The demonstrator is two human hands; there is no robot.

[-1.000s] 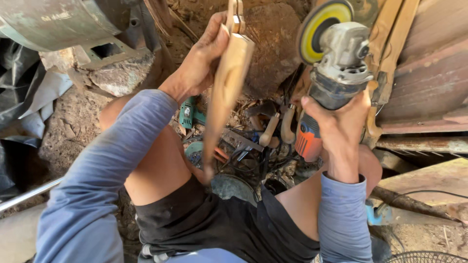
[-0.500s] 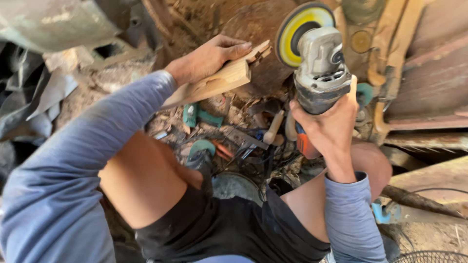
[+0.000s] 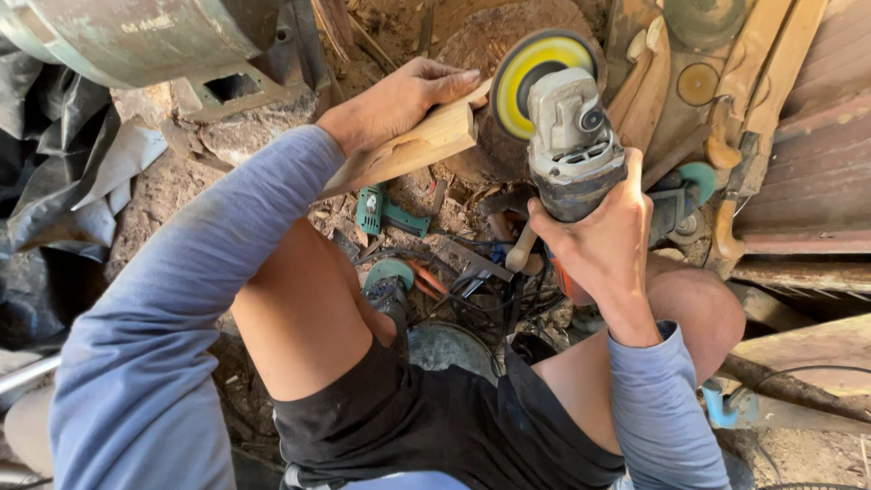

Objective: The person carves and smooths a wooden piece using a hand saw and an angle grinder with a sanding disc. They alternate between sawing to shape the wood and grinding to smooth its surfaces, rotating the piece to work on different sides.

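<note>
Dirt floor (image 3: pixel 154 195) w/ clutter all round: a green power tool (image 3: pixel 386 210) and loose hand tools between the knees, a grey metal drum (image 3: pixel 136 36) top left, carved wooden pieces (image 3: pixel 662 82) stacked at right. Left hand (image 3: pixel 395 100) lies over a pale wood block (image 3: pixel 413 150), grip pressed down round its top, end pointing at the disc. Right hand (image 3: pixel 603 240) has its grip wrapped tight on the body of an angle grinder (image 3: pixel 572 136); yellow sanding disc (image 3: pixel 535 77) sits just beside the block's end, prob touching. Step looks like sanding the block end; next move needs a steady hold and light, even contact. Containers: only the drum, contents hidden.
</note>
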